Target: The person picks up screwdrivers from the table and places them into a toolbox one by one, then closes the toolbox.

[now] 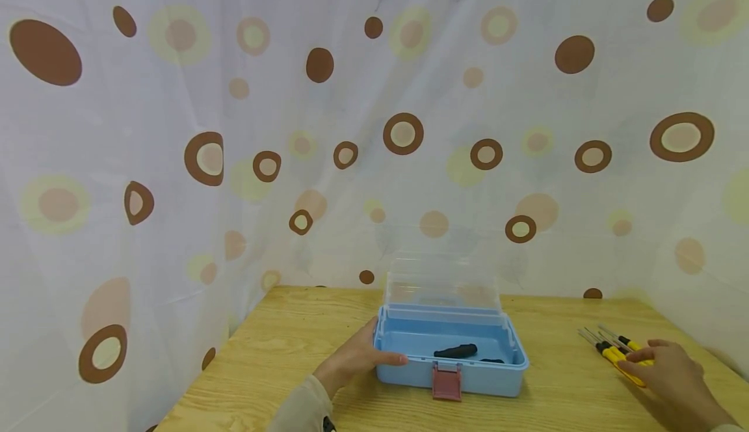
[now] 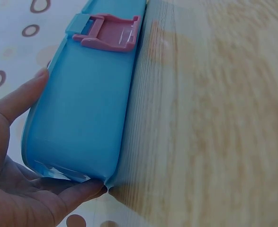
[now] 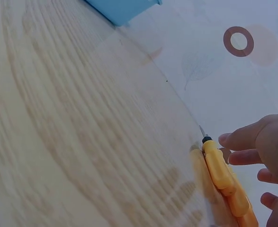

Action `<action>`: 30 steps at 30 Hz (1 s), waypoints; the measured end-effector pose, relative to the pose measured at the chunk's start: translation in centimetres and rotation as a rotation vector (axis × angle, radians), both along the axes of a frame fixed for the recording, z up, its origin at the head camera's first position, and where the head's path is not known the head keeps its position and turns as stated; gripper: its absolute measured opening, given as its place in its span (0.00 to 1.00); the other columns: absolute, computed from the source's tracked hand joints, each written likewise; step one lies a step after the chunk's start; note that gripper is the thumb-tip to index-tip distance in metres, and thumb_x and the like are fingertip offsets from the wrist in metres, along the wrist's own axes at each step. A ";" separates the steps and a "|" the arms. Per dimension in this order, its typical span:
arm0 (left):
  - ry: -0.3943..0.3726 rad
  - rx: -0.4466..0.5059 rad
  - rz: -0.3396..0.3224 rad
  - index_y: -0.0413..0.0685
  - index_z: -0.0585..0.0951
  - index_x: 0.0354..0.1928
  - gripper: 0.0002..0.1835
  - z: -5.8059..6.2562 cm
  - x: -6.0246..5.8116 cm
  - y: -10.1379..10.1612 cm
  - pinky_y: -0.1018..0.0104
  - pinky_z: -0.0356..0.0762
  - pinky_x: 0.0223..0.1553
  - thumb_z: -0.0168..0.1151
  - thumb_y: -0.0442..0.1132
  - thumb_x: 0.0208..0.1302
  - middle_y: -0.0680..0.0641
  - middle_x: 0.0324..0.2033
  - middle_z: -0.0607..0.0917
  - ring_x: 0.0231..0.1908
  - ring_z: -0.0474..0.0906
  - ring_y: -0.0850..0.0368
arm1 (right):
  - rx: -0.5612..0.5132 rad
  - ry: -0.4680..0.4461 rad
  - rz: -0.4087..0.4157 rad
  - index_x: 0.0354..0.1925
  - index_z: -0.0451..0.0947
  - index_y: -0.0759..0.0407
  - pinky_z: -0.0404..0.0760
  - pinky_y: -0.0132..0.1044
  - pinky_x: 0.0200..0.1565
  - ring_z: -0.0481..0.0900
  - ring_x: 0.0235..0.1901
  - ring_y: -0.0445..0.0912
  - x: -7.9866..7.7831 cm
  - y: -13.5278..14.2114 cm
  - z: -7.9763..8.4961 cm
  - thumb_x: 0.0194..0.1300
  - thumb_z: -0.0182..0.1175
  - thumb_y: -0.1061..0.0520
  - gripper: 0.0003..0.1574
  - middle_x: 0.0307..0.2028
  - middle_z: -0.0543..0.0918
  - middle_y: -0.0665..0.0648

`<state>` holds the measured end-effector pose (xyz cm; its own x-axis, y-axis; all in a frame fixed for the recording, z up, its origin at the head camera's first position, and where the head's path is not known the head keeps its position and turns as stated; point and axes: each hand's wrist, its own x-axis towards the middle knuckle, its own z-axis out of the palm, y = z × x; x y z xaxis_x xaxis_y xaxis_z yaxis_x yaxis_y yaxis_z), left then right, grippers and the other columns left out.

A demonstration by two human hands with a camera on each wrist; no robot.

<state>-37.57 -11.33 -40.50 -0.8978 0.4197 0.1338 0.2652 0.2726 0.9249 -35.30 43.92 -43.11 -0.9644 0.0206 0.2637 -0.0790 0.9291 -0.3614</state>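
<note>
A light blue toolbox (image 1: pixel 409 373) stands on the table, its clear lid (image 1: pixel 441 282) raised at the back and its pink latch (image 1: pixel 447 383) hanging down in front. Inside lie a black-handled item (image 1: pixel 456 352) and another small dark piece (image 1: pixel 492 360), partly hidden by the front wall. My left hand (image 1: pixel 361 354) grips the box's left end, thumb over the front rim and fingers along the end wall. At the right, my right hand (image 1: pixel 670 370) hovers with relaxed fingers close over several yellow-and-black screwdrivers (image 1: pixel 614 355). In the right wrist view its fingertips are beside a yellow handle (image 3: pixel 218 168).
The wooden table (image 1: pixel 562 347) runs back to a white curtain (image 1: pixel 433 178) with brown and yellow circles, which also hangs along both sides. Between the toolbox and the screwdrivers lies a stretch of tabletop.
</note>
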 end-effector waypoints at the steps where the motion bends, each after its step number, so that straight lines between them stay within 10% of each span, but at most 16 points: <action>1: 0.001 0.000 -0.002 0.51 0.49 0.83 0.59 0.0 0.0 0.0 0.33 0.58 0.69 0.79 0.43 0.59 0.41 0.75 0.65 0.70 0.64 0.37 | 0.000 -0.002 -0.002 0.42 0.85 0.73 0.65 0.77 0.43 0.60 0.56 0.83 0.0 0.0 0.0 0.69 0.67 0.44 0.29 0.58 0.63 0.90; 30: -0.001 0.027 -0.020 0.52 0.49 0.84 0.61 -0.3 -0.3 0.0 0.35 0.58 0.70 0.81 0.44 0.57 0.42 0.75 0.66 0.70 0.64 0.38 | -0.120 -0.208 -0.162 0.46 0.83 0.74 0.72 0.76 0.37 0.54 0.51 0.91 0.2 -1.4 -0.2 0.62 0.71 0.40 0.36 0.65 0.55 0.85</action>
